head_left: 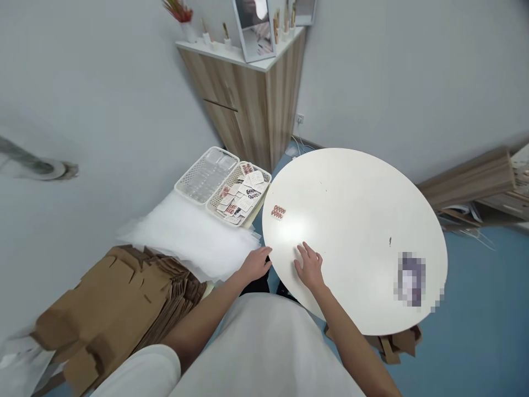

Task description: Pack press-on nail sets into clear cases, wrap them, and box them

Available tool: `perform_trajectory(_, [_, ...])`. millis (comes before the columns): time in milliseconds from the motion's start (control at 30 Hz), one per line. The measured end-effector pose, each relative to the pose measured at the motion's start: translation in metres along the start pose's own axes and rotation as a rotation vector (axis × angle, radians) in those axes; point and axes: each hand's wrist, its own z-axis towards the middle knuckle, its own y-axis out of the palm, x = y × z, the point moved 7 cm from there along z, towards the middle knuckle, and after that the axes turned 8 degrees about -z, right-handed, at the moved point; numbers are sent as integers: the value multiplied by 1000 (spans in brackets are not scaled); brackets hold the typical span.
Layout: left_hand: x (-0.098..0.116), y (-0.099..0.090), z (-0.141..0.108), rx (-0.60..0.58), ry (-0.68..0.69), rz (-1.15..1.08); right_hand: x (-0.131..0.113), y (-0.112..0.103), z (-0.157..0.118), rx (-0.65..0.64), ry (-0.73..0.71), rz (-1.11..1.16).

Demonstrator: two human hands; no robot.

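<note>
left hand empty | right hand empty, fingers spread | smooth rounded table | flat red-patterned card

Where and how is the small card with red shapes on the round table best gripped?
Probably pinched by its opposite side edges, with the right hand coming down from the near side. The card looks thin and lies flat on the round table, and an edge grip should spare the red shapes across its face.

1 head cam, facing fwd & down, near hands
</note>
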Motion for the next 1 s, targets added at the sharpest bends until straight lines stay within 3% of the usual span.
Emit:
perform_trajectory(167, [14,17,-43,-78,1,-14,-4,12,-26,-51,-97,12])
perform_trajectory(400, [8,7,-80,-9,-53,-25,-40,16,-37,-96,-245,24])
perform_trajectory(700, [-19,-54,-122,221,-130,-161,-122,28,-9,-230,-423,111])
perform_trajectory(867, [-45,-91,-144,299,-117,-208,-176,23,12,-190,-517,100])
perform_trajectory(1000, [-60,-118,-152,312,-111,-204,-202,19,25,-193,-525,127])
